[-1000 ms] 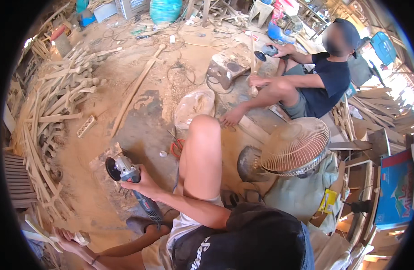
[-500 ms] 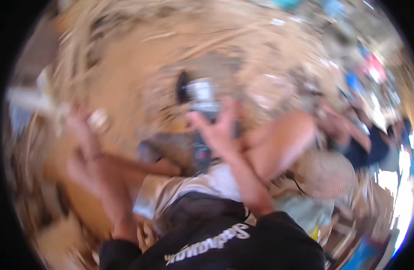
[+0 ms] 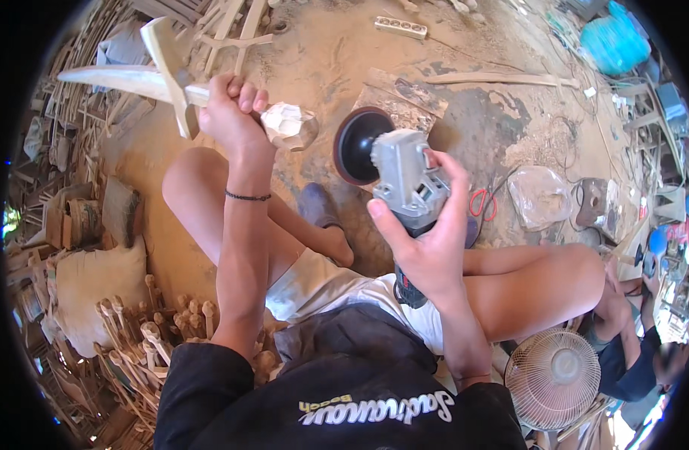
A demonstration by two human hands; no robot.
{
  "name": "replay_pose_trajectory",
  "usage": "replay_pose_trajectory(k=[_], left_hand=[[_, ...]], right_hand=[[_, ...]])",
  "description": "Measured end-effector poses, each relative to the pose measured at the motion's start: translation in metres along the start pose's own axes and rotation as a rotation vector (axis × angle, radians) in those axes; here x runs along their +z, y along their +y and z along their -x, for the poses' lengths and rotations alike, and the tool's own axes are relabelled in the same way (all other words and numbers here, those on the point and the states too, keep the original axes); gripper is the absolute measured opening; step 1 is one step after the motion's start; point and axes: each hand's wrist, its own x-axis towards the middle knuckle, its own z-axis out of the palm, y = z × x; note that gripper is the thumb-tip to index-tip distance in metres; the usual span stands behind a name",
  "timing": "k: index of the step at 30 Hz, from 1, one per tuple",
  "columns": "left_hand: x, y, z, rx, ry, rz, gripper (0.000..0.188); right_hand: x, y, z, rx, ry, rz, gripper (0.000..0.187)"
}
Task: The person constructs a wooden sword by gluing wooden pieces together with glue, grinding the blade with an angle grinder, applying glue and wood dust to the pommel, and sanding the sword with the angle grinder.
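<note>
Wood is the material of the thing in the left hand (image 3: 228, 116): a carved wooden sword (image 3: 172, 79), pale and unpainted. The fingers are closed around its handle, between the cross-guard and the faceted pommel (image 3: 290, 124). The blade points to the left and upward in the view, and the pommel end points toward the grinder. A thin dark bracelet (image 3: 248, 196) sits on the left wrist.

The right hand (image 3: 431, 244) is wrapped around the grey body of an angle grinder (image 3: 404, 176), the thumb on the near side and the fingers on the far side. Its black round sanding disc (image 3: 357, 145) faces the pommel and stands just beside it; I cannot tell if they touch. Whether the disc turns is also not visible.

Both things are held in the air above the sandy ground (image 3: 322, 60), over the bent bare knees of the person, who sits and wears white shorts and a dark shirt. A grey shoe (image 3: 318, 206) is on the foot under the grinder.

On the ground beyond the grinder lie a flat stained board (image 3: 404, 101), a long wooden strip (image 3: 502, 77) and a white power strip (image 3: 401, 27). Red-handled scissors (image 3: 481, 204) and a clear plastic bag (image 3: 539, 196) lie to the right. At the lower left many similar carved wooden pieces (image 3: 146, 330) stand in a bundle beside a pale sack (image 3: 89, 289). At the lower right stands a white electric fan (image 3: 552, 379), and next to it another person (image 3: 629, 352) sits in dark clothes.
</note>
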Motion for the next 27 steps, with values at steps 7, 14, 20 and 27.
replay_pose_trajectory(k=[7,14,20,27], left_hand=[[-0.003,0.001,-0.002,0.066,-0.062,-0.046,0.026],[0.001,0.002,0.001,0.093,-0.073,-0.051,0.025],[0.001,0.003,0.002,0.065,-0.049,-0.067,0.027],[-0.002,0.001,-0.005,0.096,-0.088,-0.062,0.027]], right_hand=[[0.011,-0.012,-0.004,0.074,-0.06,-0.116,0.082],[0.015,-0.012,-0.008,0.031,-0.08,-0.112,0.082],[0.011,-0.008,-0.006,0.084,-0.107,-0.076,0.081],[0.013,-0.008,-0.004,0.065,-0.058,-0.118,0.081]])
